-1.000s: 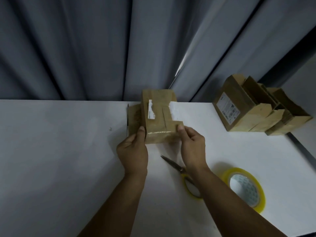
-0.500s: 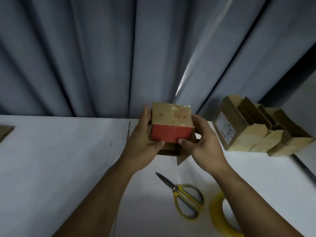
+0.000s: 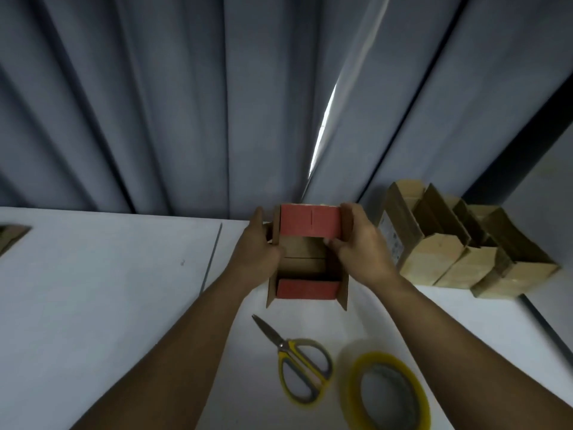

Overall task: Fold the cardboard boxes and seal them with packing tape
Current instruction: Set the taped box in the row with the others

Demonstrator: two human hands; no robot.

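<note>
- Flat cardboard piece [image 3: 12, 238]: lying at the far left edge of the white table [image 3: 93, 305], cut off by the frame.
- Left hand [image 3: 259, 252]: gripping the left wall of the cardboard box [image 3: 305, 266], fingers curling round that side.
- Cardboard box: sitting between both hands at the back middle of the table, open side facing the camera. The red far flap is standing up, the red near flap is folding inward, and the plain side flaps are splaying outward. Whether its base is touching the table cannot be told.
- Yellow-handled scissors [image 3: 297, 364]: lying closed on the table in front of the box, blades pointing up-left.
- Right hand [image 3: 359, 246]: clasping the box's right wall, thumb pressing near the far red flap.
- Packing tape roll [image 3: 387, 395]: lying flat just right of the scissors.
- Row of folded cardboard boxes [image 3: 465, 252]: standing at the table's right rear, touching one another.
- Grey curtain [image 3: 186, 103]: hanging behind.
</note>
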